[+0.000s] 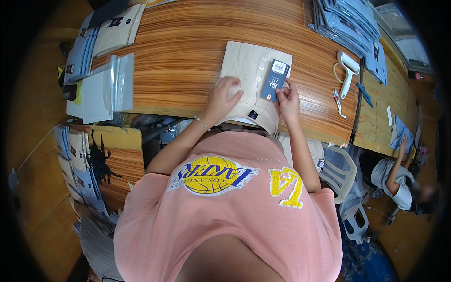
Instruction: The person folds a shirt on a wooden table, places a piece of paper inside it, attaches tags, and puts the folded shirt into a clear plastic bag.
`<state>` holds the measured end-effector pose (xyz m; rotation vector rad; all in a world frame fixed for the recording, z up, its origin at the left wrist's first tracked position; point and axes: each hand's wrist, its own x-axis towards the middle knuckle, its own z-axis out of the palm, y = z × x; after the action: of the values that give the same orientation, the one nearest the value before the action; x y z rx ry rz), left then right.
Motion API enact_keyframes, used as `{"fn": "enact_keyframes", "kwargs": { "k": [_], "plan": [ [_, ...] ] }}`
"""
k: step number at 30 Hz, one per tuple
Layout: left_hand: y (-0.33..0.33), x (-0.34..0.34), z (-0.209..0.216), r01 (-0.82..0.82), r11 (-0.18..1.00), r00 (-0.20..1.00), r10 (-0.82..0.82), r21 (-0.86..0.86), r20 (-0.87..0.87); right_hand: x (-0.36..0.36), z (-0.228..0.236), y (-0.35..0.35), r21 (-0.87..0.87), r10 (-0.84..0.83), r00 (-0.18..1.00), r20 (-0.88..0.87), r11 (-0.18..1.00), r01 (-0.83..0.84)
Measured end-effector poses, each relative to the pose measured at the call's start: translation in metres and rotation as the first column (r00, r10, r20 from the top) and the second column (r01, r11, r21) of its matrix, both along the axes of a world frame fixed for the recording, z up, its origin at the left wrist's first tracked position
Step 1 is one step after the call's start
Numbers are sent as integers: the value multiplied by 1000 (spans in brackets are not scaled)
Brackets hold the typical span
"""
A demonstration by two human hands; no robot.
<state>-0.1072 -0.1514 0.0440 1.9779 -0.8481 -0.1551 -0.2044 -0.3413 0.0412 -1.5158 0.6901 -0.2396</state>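
In front of me a beige buttoned shirt (pixel 239 61) lies folded on the wooden table, its collar toward me and hanging a little over the near edge. On its right half rests a dark blue hang tag (pixel 272 86) with a white label, tied by a thin string that runs toward the collar. My right hand (pixel 287 96) pinches the tag's lower right edge between thumb and fingers. With fingers apart, my left hand (pixel 224 97) lies on the left side of the shirt and holds nothing.
A white lint roller (pixel 348 70) and small white-handled snips (pixel 339 103) lie to the right. Bagged blue shirts (pixel 345 23) are piled at the far right, with more folded shirts (pixel 112 33) at the far left. Clear plastic bags (pixel 123 82) sit left. Another person (pixel 399 183) works at right.
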Motion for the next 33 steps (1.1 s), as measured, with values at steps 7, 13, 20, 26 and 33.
{"fn": "enact_keyframes", "kwargs": {
  "k": [7, 13, 20, 26, 33],
  "plan": [
    [16, -23, -17, 569, 770, 688, -638, 290, 346, 20, -2, 0, -276, 34, 978, -204, 957, -90],
    [29, -13, -17, 646, 743, 666, -660, 173, 349, 19, -1, 3, -577, 87, 959, -270, 782, -234],
    [194, 176, 36, -725, 685, 560, 522, 74, 644, 54, 42, 18, -537, 172, 976, -132, 815, -217],
    [356, 229, -32, -678, 593, 639, 768, 434, -51, 157, 24, 146, -548, 737, 675, -37, 550, -630],
    [328, 218, -49, -779, 557, 473, 823, 288, -313, 260, -7, 329, -848, 912, 407, -50, 177, -500]
  ]
}}
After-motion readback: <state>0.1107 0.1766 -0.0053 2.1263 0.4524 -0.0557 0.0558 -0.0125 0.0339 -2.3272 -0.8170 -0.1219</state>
